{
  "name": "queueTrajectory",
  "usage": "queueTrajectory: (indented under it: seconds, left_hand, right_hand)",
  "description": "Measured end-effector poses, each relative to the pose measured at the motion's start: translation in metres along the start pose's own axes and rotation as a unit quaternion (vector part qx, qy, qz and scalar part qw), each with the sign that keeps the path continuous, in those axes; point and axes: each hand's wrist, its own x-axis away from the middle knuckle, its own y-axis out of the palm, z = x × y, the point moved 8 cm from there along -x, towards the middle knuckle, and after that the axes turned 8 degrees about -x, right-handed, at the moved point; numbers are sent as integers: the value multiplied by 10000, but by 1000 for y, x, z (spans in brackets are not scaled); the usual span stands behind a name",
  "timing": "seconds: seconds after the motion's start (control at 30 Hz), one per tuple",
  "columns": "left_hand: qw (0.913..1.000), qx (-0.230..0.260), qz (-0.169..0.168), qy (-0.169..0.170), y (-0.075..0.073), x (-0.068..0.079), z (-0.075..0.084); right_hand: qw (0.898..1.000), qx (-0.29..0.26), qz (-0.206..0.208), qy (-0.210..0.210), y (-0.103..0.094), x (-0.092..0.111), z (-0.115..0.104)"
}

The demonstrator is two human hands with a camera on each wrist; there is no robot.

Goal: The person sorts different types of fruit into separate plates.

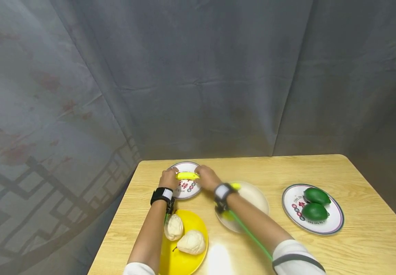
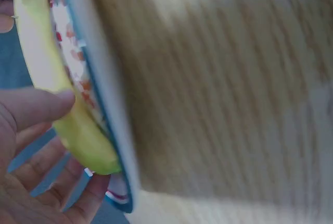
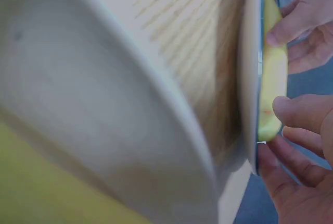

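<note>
A yellow banana (image 1: 186, 175) lies across the patterned white plate (image 1: 185, 194) at the back left of the table. My left hand (image 1: 168, 179) holds the banana's left end, its thumb on top and other fingers around the far side, as the left wrist view shows. At the other end my right hand (image 1: 209, 178) grips it between thumb and fingers. In the right wrist view the banana (image 3: 276, 73) sits along the plate's face, with the right hand (image 3: 307, 146) near its lower tip. Whether the banana rests on the plate cannot be told.
In front stands a yellow plate (image 1: 184, 265) with two pale pears (image 1: 192, 243). A cream plate (image 1: 257, 196) with yellow items lies partly under my right forearm. To the right, another patterned plate (image 1: 292, 214) holds two green fruits (image 1: 315, 211). Grey curtains (image 1: 201, 95) hang behind the table.
</note>
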Motion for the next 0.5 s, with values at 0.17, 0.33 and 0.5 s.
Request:
queueTrajectory:
  seconds: [0.17, 0.33, 0.5]
  left_hand:
    - [9986, 240, 257, 390, -18, -8, 19]
    - [9922, 489, 565, 993, -45, -9, 55]
    - [9858, 806, 583, 1350, -62, 3, 96]
  right_hand:
    - [9997, -82, 179, -160, -26, 6, -2]
    - [9985, -87, 405, -347, -59, 18, -5]
    - [9965, 103, 589, -592, -89, 41, -8]
